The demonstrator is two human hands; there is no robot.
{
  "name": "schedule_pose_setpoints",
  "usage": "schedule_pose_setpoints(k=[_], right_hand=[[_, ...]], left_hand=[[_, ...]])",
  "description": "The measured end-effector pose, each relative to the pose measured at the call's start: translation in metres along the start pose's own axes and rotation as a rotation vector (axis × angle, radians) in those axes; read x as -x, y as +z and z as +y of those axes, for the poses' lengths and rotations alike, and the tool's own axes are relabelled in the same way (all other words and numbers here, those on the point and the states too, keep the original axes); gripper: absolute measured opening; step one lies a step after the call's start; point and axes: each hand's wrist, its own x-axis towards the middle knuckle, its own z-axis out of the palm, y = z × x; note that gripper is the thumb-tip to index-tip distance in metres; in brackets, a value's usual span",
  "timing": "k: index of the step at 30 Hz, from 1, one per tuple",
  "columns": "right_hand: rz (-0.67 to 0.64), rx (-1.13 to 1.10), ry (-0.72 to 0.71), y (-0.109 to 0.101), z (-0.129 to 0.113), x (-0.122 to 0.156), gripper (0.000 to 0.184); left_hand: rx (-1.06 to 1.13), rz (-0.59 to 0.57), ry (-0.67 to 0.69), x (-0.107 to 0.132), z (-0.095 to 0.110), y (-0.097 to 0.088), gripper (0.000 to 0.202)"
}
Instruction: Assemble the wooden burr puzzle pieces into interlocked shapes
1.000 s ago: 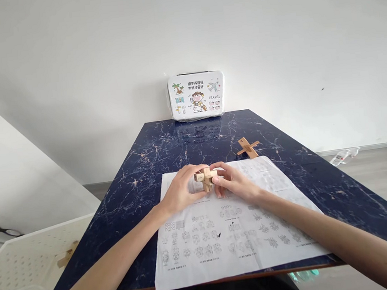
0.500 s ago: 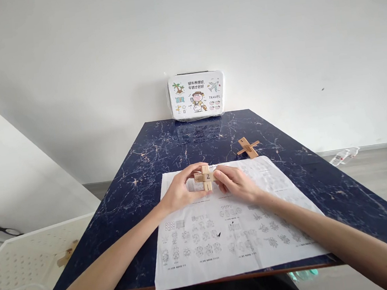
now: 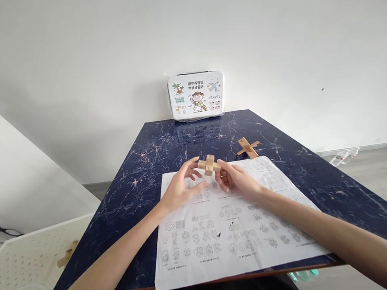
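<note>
Wooden puzzle cross [image 3: 209,165], made of short pale bars locked at right angles, is raised just above the far edge of the printed sheet [image 3: 229,226], near the middle of the worktop [image 3: 153,154]. The right hand [image 3: 236,180] pinches one bar end of it between thumb and fingertips, so its fingers are closed on the piece. The left hand [image 3: 181,188] sits just beside it with the fingers spread loosely and curled; the tips of the upper fingers come close to the cross's left end, but whether they touch it cannot be told. Both wrists hover over the sheet, which lies flat along the near edge of the worktop and is covered with small black diagrams of interlocking shapes. A second wooden cross [image 3: 247,147], flatter and made of two crossed slats, lies on the bare dark-blue marbled surface beyond the sheet's far right corner, well apart from the hands. At the middle of the far edge, against the white wall, stands a white illustrated box [image 3: 196,95] with cartoon pictures and the word TRAVEL. A white perforated basket [image 3: 15,265] stands off the near left corner.
</note>
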Motion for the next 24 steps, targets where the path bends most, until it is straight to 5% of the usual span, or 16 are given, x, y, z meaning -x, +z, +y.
schedule_pose_setpoints(k=[7, 11, 14, 19, 24], right_hand=[[0.292, -0.530, 0.022, -0.018, 0.001, -0.010, 0.028], [0.330, -0.618, 0.008, -0.017, 0.003, -0.009, 0.028], [0.226, -0.511, 0.002, -0.008, 0.002, -0.005, 0.028], [-0.004, -0.021, -0.026, 0.008, 0.003, 0.005, 0.036], [-0.141, 0.236, -0.046, 0.012, 0.002, 0.009, 0.043]], left_hand=[[-0.025, -0.016, -0.067, 0.000, -0.010, -0.001, 0.053], [-0.040, -0.025, -0.099, -0.001, -0.009, 0.000, 0.049], [-0.076, -0.044, -0.094, -0.002, -0.005, 0.000, 0.041], [-0.243, -0.126, -0.040, -0.001, -0.003, 0.000, 0.021], [-0.546, -0.280, 0.157, 0.004, -0.007, 0.001, 0.018]])
